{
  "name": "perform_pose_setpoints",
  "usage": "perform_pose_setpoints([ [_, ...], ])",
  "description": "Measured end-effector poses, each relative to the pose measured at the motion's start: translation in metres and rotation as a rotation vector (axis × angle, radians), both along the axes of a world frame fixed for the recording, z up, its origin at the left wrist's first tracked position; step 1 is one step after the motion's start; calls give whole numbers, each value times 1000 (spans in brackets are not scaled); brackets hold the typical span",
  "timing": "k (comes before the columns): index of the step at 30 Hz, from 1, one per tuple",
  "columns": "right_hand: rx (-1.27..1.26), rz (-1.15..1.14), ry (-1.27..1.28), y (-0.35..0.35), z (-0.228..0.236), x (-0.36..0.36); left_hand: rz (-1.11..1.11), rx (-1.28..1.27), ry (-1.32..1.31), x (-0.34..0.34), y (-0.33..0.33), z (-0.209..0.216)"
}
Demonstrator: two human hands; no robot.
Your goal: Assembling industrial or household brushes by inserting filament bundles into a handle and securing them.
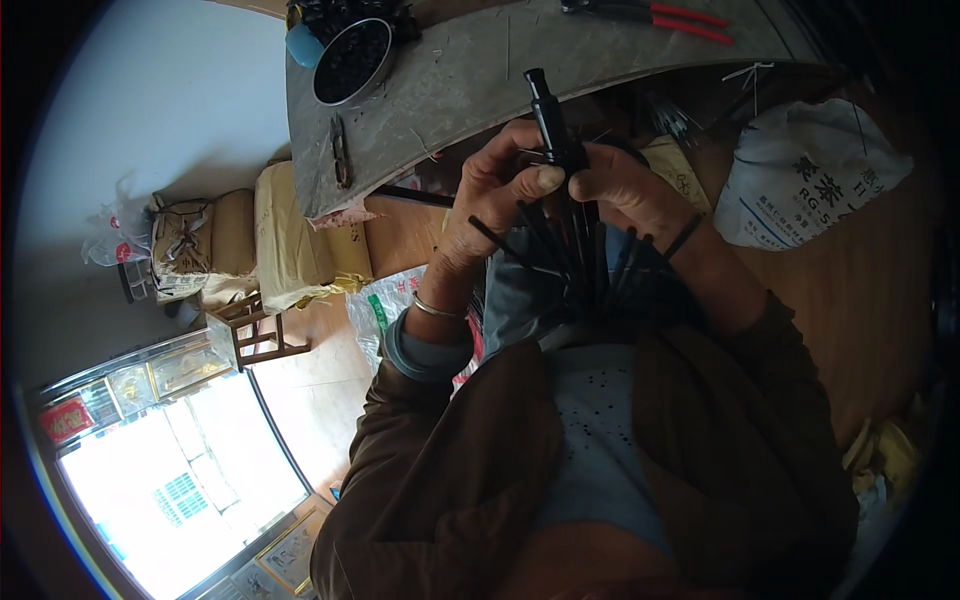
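Both my hands grip a black stepped tube (548, 112) above my lap, just short of the table's edge. Its narrow end points away from me, and several thin black rods (577, 255) fan out from its near end toward my body. My left hand (503, 178) is closed around the left side, thumb pressed near the middle. From the right, my right hand (622, 188) closes on the same part, its thumb almost meeting the left one. Where the rods join the tube is partly hidden by my fingers.
On the grey table (455, 85) are a bowl of small black pieces (353, 62), a pair of pliers (341, 152) and a red-handled tool (690, 22). A white sack (805, 175) stands at right; brown sacks (290, 235) and a wooden stool (258, 335) are at left.
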State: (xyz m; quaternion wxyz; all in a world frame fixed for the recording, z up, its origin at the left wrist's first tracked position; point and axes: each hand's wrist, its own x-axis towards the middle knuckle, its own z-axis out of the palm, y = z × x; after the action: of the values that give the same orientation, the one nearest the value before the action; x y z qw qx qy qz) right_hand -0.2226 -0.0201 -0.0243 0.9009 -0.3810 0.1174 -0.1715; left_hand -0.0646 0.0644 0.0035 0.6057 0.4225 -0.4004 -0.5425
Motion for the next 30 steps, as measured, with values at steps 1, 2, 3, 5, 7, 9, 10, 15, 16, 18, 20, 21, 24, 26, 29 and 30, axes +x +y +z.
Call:
perform_pose_setpoints([
  [1,-1,-1,-1,4,2,0,-86,45,-21,5,-1,2],
  [2,88,17,-44,7,3,0,-87,44,-22,7,-4,1],
  [3,175,35,-90,8,4,1,-153,-36,37,11,-8,0],
  [5,186,16,-132,9,-3,7,-220,-119,94,18,-13,-1],
  [7,197,2,-171,10,-9,9,-252,-54,55,23,-14,-2],
  [9,137,-45,-55,9,-10,7,-119,-103,-187,21,-12,-1],
  [10,133,-45,-54,8,-10,5,15,-148,-425,19,-11,-1],
  [15,103,-269,71,15,1,4,214,-257,-142,-24,29,21],
  [16,106,-266,75,17,0,3,123,-171,27,-40,33,34],
  [18,-311,-358,138,16,-2,5,53,-92,-198,-64,38,45],
  [20,-212,-402,114,19,-1,11,112,-27,-268,-62,34,37],
  [21,-115,-455,99,21,0,13,322,17,-229,-57,26,36],
  [24,-132,-518,115,33,16,21,580,3,-198,-35,5,21],
  [26,-220,-583,106,37,9,29,472,34,-284,-27,1,17],
  [29,-399,-691,93,37,-4,37,424,78,-310,-20,3,26],
  [30,-502,-729,87,37,-5,37,383,88,-304,-19,4,29],
])
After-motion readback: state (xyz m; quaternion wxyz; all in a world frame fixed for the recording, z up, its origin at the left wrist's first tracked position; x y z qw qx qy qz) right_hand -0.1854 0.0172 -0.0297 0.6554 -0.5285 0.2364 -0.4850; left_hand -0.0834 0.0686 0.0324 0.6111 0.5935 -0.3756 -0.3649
